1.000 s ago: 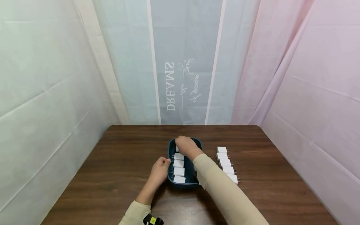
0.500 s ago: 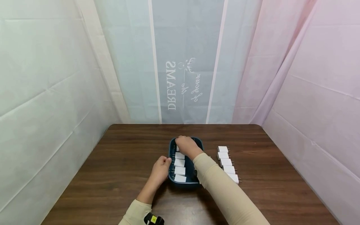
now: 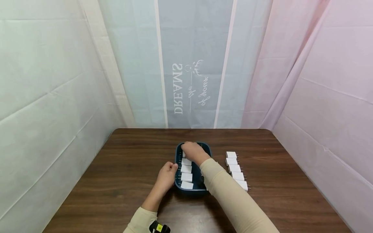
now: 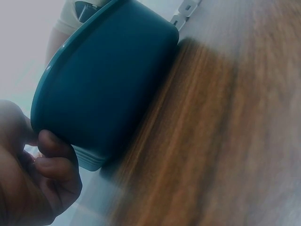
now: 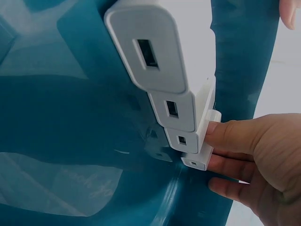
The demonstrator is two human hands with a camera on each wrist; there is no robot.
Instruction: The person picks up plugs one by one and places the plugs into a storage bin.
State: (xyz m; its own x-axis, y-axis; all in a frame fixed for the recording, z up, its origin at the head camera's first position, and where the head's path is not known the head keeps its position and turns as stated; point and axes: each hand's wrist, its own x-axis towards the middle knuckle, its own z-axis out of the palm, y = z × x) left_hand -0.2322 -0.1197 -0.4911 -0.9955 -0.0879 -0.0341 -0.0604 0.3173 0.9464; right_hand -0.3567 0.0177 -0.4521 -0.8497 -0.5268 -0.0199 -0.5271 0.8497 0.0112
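Note:
A dark teal plastic tray point(image 3: 192, 191) stands on the table with a row of several white USB charger plugs point(image 3: 186, 177) along its left side, prongs toward the left wall. My left hand point(image 3: 166, 174) grips the tray's left rim; in the left wrist view its curled fingers point(image 4: 56, 165) are at the rim. Reaching inside the tray's far end, my right hand point(image 3: 194, 152) pinches the farthest charger plug point(image 5: 194, 162) between thumb and fingers. That plug stands in line with the others, its USB port facing into the tray. The hand partly covers it in the head view.
To the right of the tray, several more white charger plugs point(image 3: 234, 168) lie in a row on the brown wooden table point(image 3: 122, 168), prongs pointing right. Pale curtains point(image 3: 43, 97) hang around the table's left, right and far sides.

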